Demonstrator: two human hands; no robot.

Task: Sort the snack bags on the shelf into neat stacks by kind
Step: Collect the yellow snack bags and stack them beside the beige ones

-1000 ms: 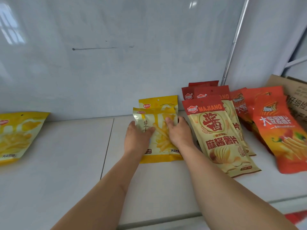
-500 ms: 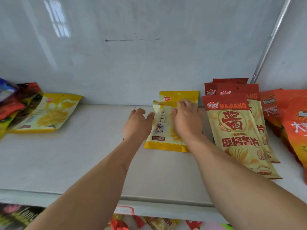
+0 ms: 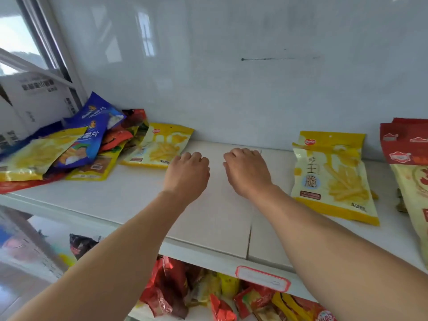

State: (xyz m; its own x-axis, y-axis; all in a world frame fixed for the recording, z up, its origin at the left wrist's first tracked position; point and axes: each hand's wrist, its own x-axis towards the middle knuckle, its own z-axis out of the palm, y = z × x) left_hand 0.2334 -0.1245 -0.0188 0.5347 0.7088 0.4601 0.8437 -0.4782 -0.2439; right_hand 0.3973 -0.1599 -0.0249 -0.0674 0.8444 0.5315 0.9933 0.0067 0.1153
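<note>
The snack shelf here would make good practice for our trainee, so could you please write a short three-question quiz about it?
1. True or false: the left hand grips a bag.
2. Which bag lies nearest the left hand? A) the blue bag B) the lone yellow fries bag beside the mixed pile C) the red-topped bags
3. Fill in: the yellow stack lies on the shelf to the ___ of the right hand.

Key: 1. False, both hands hold nothing. 2. B. 3. Right.
</note>
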